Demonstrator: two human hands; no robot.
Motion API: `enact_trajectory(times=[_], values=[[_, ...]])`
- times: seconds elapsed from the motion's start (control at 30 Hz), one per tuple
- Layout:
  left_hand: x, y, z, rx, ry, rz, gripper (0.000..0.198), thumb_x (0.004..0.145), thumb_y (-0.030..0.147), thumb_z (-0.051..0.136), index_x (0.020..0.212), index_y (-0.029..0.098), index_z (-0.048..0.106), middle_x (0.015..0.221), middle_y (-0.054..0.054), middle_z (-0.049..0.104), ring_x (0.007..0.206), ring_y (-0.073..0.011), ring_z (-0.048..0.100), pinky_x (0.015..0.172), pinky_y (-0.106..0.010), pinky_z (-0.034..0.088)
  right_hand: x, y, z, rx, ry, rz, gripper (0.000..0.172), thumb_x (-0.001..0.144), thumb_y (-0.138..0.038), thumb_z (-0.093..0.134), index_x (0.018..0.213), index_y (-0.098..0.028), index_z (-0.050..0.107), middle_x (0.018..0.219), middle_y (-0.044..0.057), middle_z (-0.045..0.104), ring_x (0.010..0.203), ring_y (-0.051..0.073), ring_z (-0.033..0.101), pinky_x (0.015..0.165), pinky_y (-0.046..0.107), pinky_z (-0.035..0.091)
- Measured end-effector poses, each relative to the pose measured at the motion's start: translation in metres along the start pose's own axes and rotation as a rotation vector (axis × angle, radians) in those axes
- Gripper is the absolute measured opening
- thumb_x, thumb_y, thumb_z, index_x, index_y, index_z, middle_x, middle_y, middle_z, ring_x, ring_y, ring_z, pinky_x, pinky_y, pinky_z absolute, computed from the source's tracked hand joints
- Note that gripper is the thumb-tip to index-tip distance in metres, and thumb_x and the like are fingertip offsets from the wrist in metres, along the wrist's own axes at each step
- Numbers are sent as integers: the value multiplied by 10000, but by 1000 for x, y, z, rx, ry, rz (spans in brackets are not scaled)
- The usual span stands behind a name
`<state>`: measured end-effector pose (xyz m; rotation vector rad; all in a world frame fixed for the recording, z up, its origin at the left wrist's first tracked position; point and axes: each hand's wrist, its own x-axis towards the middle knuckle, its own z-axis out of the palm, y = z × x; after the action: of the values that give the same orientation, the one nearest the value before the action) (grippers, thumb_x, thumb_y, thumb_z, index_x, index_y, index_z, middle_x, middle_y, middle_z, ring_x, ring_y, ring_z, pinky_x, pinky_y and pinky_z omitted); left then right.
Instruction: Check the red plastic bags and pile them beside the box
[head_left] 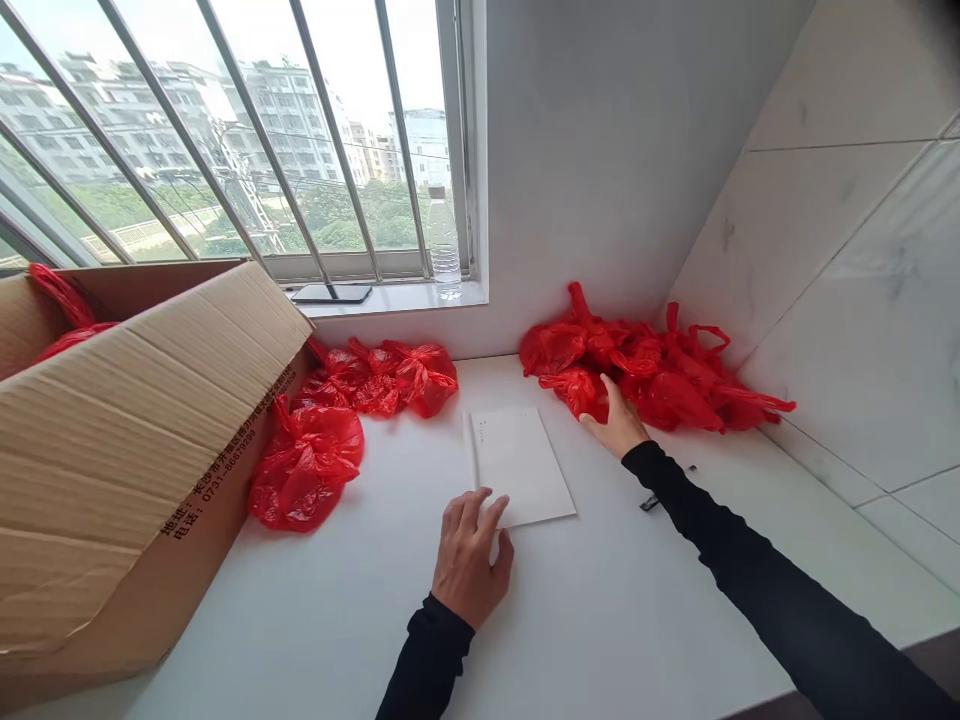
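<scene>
My left hand (469, 555) rests on the white counter (630, 620) with its fingers spread, the fingertips on the near corner of a white paper sheet (519, 462). My right hand (616, 420) reaches forward with its fingers buried in a pile of red plastic bags (660, 370) at the back right; whether it grips one is hidden. Both arms wear black sleeves.
A second heap of red bags (337, 420) lies left of the paper, beside an open cardboard box (127, 450) holding more red bags. On the window sill stand a water bottle (444, 245) and a dark phone (331, 293). A small dark clip (649, 503) lies by my right forearm.
</scene>
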<state>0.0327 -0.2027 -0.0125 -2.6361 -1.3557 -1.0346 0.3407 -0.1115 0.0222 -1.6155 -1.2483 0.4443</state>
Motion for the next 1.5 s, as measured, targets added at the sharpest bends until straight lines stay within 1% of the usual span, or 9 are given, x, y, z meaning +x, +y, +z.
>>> enact_trajectory(times=[0.13, 0.23, 0.5, 0.67, 0.83, 0.97, 1.07, 1.27, 1.5], values=[[0, 7, -4, -63, -46, 77, 346, 864, 54, 513, 1165, 185, 623, 1124, -110, 661, 1094, -288, 574, 1011, -506, 457, 8, 15, -1, -116, -110, 37, 225, 962, -343, 640, 1089, -158, 656, 1061, 50, 685, 887, 175, 674, 803, 378, 578], [0, 9, -6, -126, -74, 113, 348, 889, 66, 507, 1202, 182, 605, 1016, -84, 694, 1003, -254, 610, 995, -489, 465, 10, 16, -9, -127, -109, 13, 211, 965, -349, 634, 1052, -159, 660, 1052, 48, 684, 896, 174, 668, 809, 374, 571], [-3, 14, -10, -313, 15, 10, 377, 935, 85, 482, 1249, 256, 600, 1038, -36, 728, 1024, -215, 660, 1005, -451, 489, -30, -35, -47, 95, -35, -47, 250, 967, -433, 534, 1013, -195, 592, 897, 14, 619, 831, 183, 605, 806, 370, 515], [-11, 54, -34, -413, 185, -305, 319, 1003, 126, 423, 1263, 252, 558, 1192, -76, 671, 1115, -189, 644, 929, -361, 562, -95, -79, -76, 216, -287, -48, 246, 965, -480, 496, 954, -249, 580, 829, 14, 578, 783, 189, 560, 731, 321, 496], [-15, 101, -61, -645, 23, -366, 393, 992, 233, 483, 1358, 354, 558, 1323, -76, 610, 1228, -247, 592, 988, -428, 551, -147, -103, -83, 352, -685, 52, 312, 972, -532, 459, 906, -254, 585, 782, 7, 538, 688, 171, 497, 661, 314, 479], [-15, 114, -75, -829, -71, -334, 323, 936, 334, 580, 1252, 351, 646, 1018, -74, 704, 949, -254, 669, 809, -408, 587, -159, -108, -78, 406, -813, 31, 303, 1000, -500, 438, 947, -246, 594, 874, 32, 605, 800, 193, 580, 745, 339, 513], [-17, 113, -81, -820, -151, -403, 187, 905, 370, 627, 1066, 311, 702, 830, -46, 661, 818, -228, 636, 749, -369, 548, -158, -104, -75, 346, -753, -23, 244, 1020, -438, 440, 1021, -255, 601, 954, 41, 652, 891, 203, 630, 830, 356, 520], [-21, 106, -88, -762, -153, -594, 157, 938, 413, 587, 891, 268, 629, 812, -14, 621, 762, -195, 593, 721, -322, 509, -165, -99, -81, 127, -330, -138, 208, 944, -418, 582, 1133, -333, 595, 1163, 43, 628, 1191, 265, 557, 1031, 419, 445], [-20, 104, -90, -797, -121, -481, 185, 960, 304, 594, 1126, 330, 671, 925, 2, 643, 827, -150, 614, 717, -250, 498, -180, -107, -69, -5, -626, -262, 335, 931, -383, 614, 1260, -327, 587, 1049, 25, 686, 1003, 241, 620, 922, 405, 488]])
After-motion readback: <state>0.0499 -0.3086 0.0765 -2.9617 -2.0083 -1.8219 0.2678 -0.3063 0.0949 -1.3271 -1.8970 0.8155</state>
